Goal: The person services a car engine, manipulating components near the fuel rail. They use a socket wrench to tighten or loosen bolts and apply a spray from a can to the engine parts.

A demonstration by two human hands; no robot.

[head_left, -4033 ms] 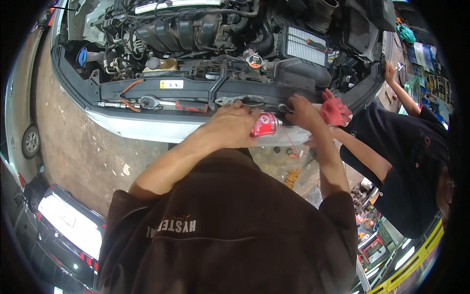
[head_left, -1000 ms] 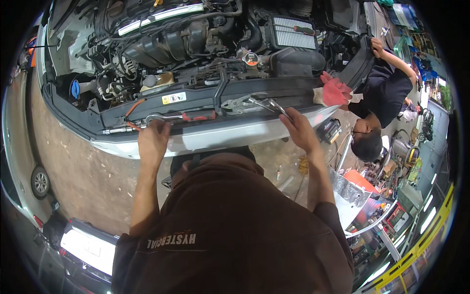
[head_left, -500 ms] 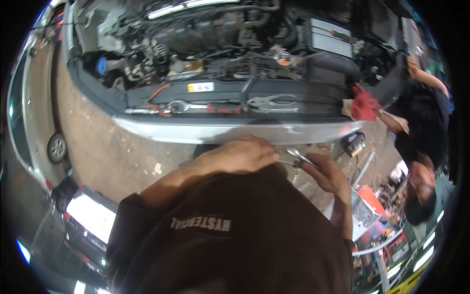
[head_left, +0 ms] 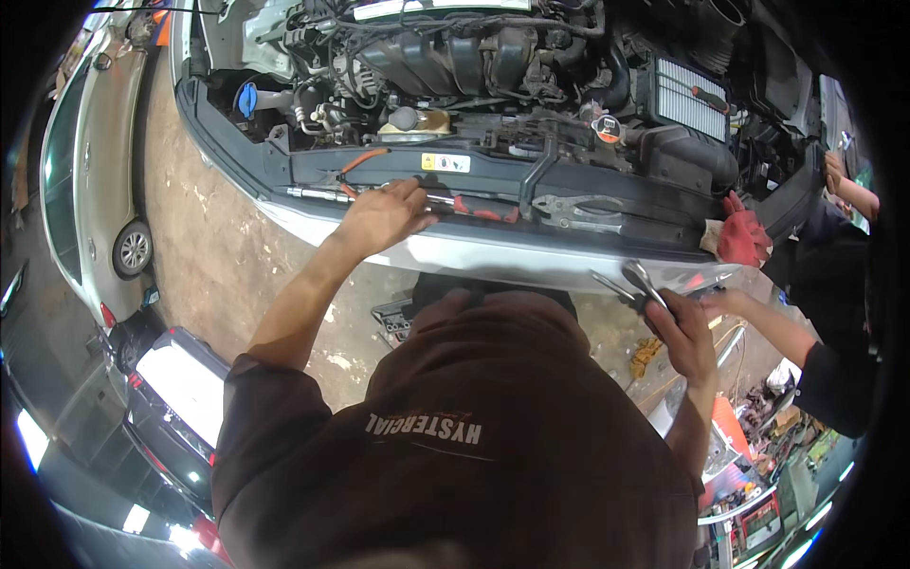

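Note:
My left hand is on the car's front panel, fingers curled down over the head of a ratchet wrench. The red and black handle of that ratchet wrench sticks out to the right of my hand; the hand hides its head. An extension bar with a socket shows on the other side. In front of the bumper, my right hand is closed around a shiny spanner and a second slim metal tool, whose kind I cannot make out. Grey locking pliers lie on the panel between my hands.
Beyond the panel is the open engine bay. An orange-handled tool and a red glove lie on the panel. At right, a co-worker's hand is close behind mine. A socket case lies on the floor.
My left hand has moved from in front of my body forward and left onto the ratchet wrench. My right hand still holds the tools. The co-worker's hand has left the red glove.

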